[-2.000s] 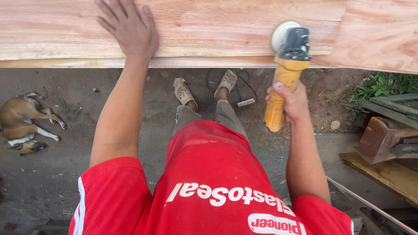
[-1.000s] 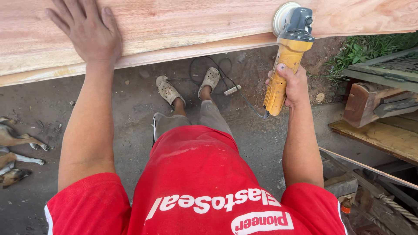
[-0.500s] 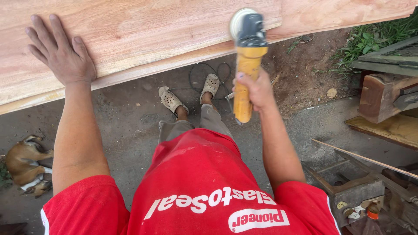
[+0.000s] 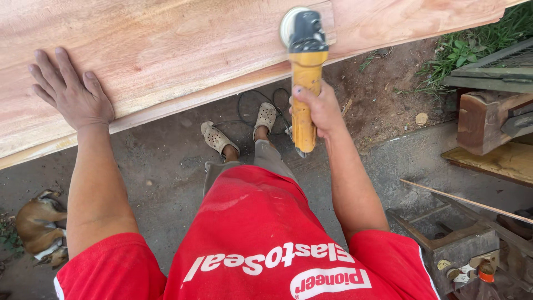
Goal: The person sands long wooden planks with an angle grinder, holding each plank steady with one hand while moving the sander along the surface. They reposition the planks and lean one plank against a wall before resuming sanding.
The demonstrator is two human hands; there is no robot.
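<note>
Sander (image 4: pixel 302 66), yellow-handled with a round pad, sits at the near edge of the wide wooden slab (image 4: pixel 166 50), right hand (image 4: pixel 316 108) clenched round its handle, left hand (image 4: pixel 69 91) spread flat on the slab at left, fingers loose, brown dog (image 4: pixel 39 228) lying on the ground far left.

The left hand (image 4: pixel 72 94) lay flat on the wood slab (image 4: pixel 166 50); to its right the sander (image 4: pixel 302 66) (in the right hand (image 4: pixel 316 108)) sat on the slab's near edge. A dog (image 4: pixel 39 228) lay on the ground (image 4: pixel 166 166) below, left.
</note>
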